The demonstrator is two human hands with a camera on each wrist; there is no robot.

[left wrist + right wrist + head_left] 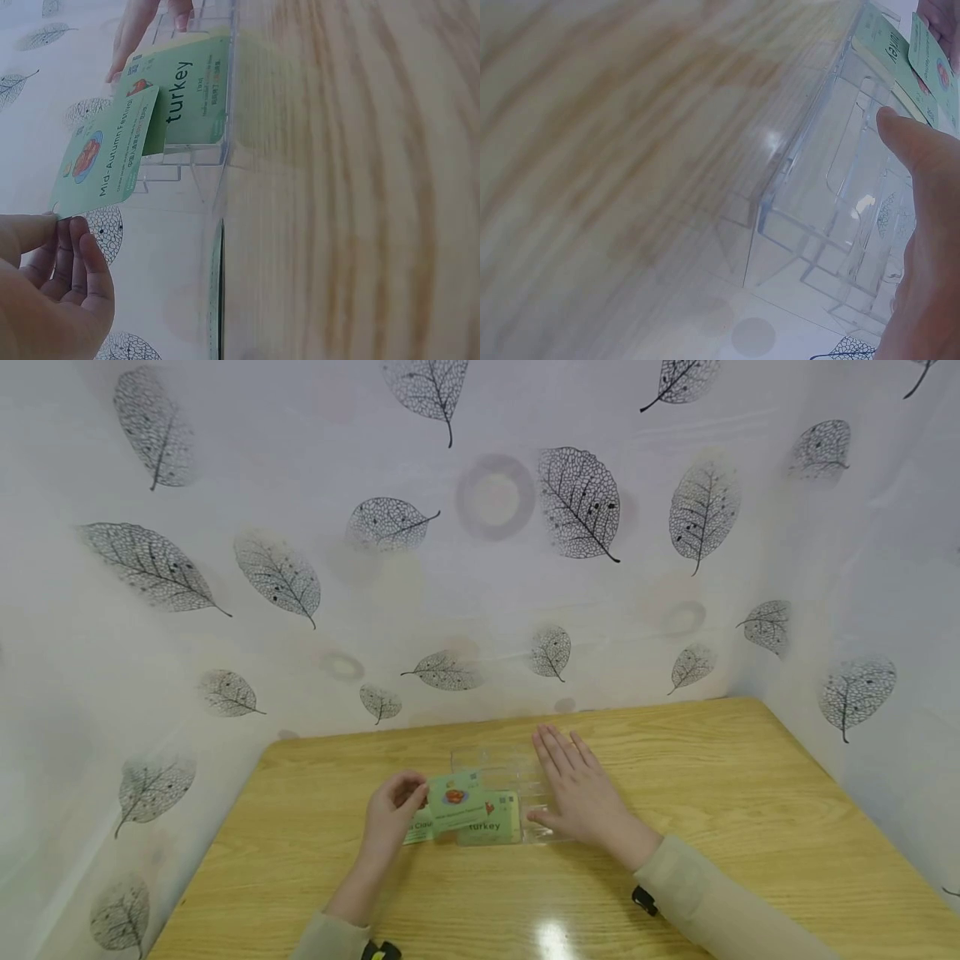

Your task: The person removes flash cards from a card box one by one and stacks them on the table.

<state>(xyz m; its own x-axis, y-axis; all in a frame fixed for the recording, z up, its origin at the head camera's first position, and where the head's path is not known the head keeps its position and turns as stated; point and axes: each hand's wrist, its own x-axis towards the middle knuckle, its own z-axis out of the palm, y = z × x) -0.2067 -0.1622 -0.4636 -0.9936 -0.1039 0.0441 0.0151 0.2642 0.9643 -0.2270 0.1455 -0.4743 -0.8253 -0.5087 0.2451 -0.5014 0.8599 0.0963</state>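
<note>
A pale curtain printed with black skeleton leaves encloses three sides of a yellow wood-grain tabletop, forming a screened-off table space, building type unclear

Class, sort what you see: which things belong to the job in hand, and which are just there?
In the job:
- left hand, pinching the Mid-Autumn card
- right hand, at the rack
- turkey card, in the rack
- "Clau" card, probably; partly hidden

Just there:
- table
- leaf-print backdrop

- Yellowish wood-grain table, its top glossy, reflecting a light.
- Clear plastic holder standing on it.
- Green card lying left of the holder.
</note>
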